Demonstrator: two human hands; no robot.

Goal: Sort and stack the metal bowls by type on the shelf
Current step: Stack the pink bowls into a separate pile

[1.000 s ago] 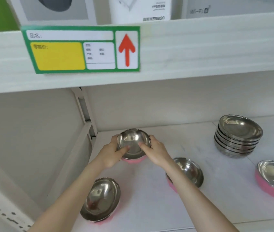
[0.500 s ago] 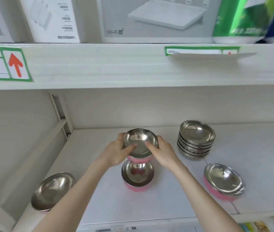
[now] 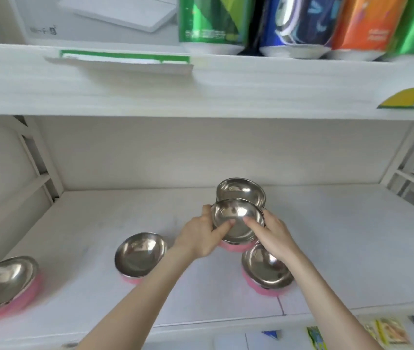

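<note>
Gripping one pink-based bowl (image 3: 236, 223), left hand (image 3: 198, 236) and right hand (image 3: 274, 236) half-hide the stack (image 3: 241, 192).

The stack of bowls (image 3: 240, 192) at 12 o'clock is mostly hidden behind the held bowl (image 3: 237, 219). The pink bowl (image 3: 5, 284) at 8 o'clock is cut by the left edge and blurred. The packets (image 3: 387, 332) at 5 o'clock are unreadable.

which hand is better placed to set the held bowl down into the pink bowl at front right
Right. The right hand already hangs directly over the front-right pink bowl, while the left hand grips the held bowl from its far side.
</note>
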